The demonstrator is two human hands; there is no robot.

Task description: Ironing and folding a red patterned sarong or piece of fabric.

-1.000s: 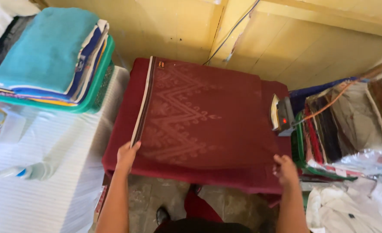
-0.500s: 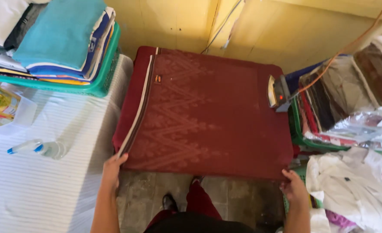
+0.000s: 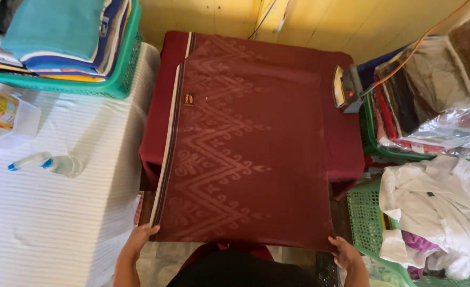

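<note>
Maroon patterned cloth [image 3: 245, 154], soft and light, drapes limply; left hand [image 3: 139, 239] and right hand [image 3: 344, 251] pinch its near corners.

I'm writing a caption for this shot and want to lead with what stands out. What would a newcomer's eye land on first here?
First, the big maroon patterned cloth spread over the table in the middle, with the left hand and right hand gripping its two near corners. Next, the iron standing at the cloth's far right edge, and the green basket of folded laundry at the upper left.
</note>
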